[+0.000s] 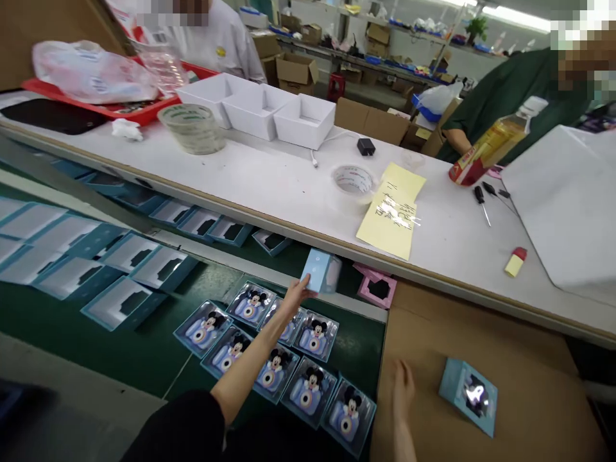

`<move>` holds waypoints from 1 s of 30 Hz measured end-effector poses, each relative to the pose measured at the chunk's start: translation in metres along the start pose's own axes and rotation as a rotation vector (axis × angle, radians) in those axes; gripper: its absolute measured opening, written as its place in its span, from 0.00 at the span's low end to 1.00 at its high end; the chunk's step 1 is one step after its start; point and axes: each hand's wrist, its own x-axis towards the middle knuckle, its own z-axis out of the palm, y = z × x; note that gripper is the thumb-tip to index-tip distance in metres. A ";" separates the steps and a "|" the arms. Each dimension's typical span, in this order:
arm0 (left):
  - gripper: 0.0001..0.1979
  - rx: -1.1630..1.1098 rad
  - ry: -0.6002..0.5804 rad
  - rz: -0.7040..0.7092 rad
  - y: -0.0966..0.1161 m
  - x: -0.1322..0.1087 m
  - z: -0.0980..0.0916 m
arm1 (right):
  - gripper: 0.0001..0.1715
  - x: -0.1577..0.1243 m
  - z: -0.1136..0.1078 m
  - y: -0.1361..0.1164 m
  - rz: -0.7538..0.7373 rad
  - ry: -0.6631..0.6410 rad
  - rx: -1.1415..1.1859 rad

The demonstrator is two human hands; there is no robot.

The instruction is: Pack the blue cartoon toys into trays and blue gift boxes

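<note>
My left hand [299, 289] is closed on a light blue box [318, 269] with a clear side, held up near the bench's front edge. Below that arm lie several blue window boxes [308, 391], each showing a mouse-eared figure with a blue camera. Over the brown cardboard [423, 333] hangs my right hand [403, 378], its fingers together and partly turned from view; I cannot tell whether it holds anything. To its right, another blue window box [470, 394] sits tilted on the cardboard, its window glaring. A pink box frame [378, 287] lies just right of the held box.
Blue open boxes [125, 301] stand in rows at left. On the white bench [269, 179] are tape rolls [353, 183], white trays [303, 122], a yellow note [392, 212], a screwdriver [481, 202] and a drink bottle [498, 144]. Two people [520, 96] are across the bench.
</note>
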 end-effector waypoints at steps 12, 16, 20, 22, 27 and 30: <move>0.22 -0.163 -0.424 -0.428 -0.041 -0.100 0.033 | 0.58 -0.066 0.012 -0.093 -0.282 0.010 0.071; 0.24 0.259 -0.768 -0.369 -0.050 -0.116 0.061 | 0.51 -0.115 -0.016 -0.096 -0.547 -0.150 -0.297; 0.30 0.435 -1.090 -0.341 -0.068 -0.128 0.097 | 0.52 -0.139 -0.036 -0.056 -0.438 -0.361 -0.415; 0.33 0.484 -0.948 -0.215 -0.085 -0.130 0.106 | 0.47 -0.139 -0.048 -0.011 -0.271 -0.257 -0.325; 0.19 0.939 -0.559 0.169 -0.132 -0.130 0.105 | 0.53 -0.121 -0.045 0.100 0.115 0.058 0.157; 0.20 0.982 -0.568 0.189 -0.146 -0.130 0.108 | 0.56 -0.106 -0.018 0.120 0.115 0.099 0.185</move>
